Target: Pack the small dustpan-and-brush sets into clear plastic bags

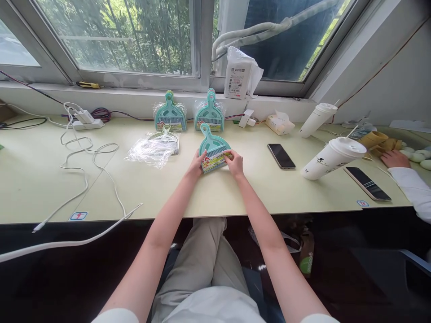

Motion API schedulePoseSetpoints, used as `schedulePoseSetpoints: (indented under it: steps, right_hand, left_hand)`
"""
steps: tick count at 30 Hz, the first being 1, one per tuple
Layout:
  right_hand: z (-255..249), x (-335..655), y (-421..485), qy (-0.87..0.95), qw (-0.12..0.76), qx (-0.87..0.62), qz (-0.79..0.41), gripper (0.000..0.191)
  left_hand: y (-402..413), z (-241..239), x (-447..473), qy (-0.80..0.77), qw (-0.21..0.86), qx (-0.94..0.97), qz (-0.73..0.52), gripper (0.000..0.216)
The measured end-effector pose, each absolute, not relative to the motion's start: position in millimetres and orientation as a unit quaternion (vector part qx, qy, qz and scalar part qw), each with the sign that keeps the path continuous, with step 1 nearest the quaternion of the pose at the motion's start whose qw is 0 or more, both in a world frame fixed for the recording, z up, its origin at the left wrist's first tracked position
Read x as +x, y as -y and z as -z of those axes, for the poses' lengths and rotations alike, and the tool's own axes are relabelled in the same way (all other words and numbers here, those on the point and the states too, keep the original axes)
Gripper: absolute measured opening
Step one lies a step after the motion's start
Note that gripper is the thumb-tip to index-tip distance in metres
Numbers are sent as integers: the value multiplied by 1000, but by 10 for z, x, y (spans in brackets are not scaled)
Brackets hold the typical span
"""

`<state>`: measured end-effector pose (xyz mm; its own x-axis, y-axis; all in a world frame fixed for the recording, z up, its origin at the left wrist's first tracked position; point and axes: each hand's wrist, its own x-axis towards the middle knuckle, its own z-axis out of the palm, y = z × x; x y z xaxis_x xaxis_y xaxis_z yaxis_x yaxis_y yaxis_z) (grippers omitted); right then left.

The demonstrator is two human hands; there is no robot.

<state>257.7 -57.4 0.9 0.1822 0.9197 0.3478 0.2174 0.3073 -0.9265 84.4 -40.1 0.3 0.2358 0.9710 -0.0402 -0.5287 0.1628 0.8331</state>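
A small teal dustpan-and-brush set point(213, 150) with a colourful paper label lies on the pale green table point(235, 193), handle pointing away from me. My left hand point(196, 164) grips its lower left corner. My right hand point(235, 163) grips its lower right corner at the label. Two more teal sets in clear wrap, one on the left point(170, 115) and one on the right point(209, 113), lean against the wall under the window. A third wrapped set point(164, 134) lies flat on crumpled clear plastic point(151, 151) left of my hands.
Two phones, a nearer one point(281, 155) and a farther one point(367, 183), and two white lidded cups with straws, a front cup point(332, 158) and a rear cup point(317, 119), stand to the right. Another person's hand point(395, 158) rests at the far right. White cables point(79, 166) and a power strip point(85, 120) lie on the left.
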Motion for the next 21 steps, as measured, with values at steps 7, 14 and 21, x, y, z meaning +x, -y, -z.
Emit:
schedulePoseSetpoints:
  steps: [7, 14, 21]
  right_hand:
    - [-10, 2594, 630, 581, 548, -563, -212, 16]
    - [13, 2579, 561, 541, 531, -614, -220, 17]
    - [-79, 2569, 604, 497, 577, -621, -187, 36]
  left_hand:
    - [419, 5, 844, -283, 685, 407, -535, 67]
    - [426, -98, 817, -317, 659, 410, -545, 72]
    - [326, -73, 770, -353, 652, 363, -564, 63]
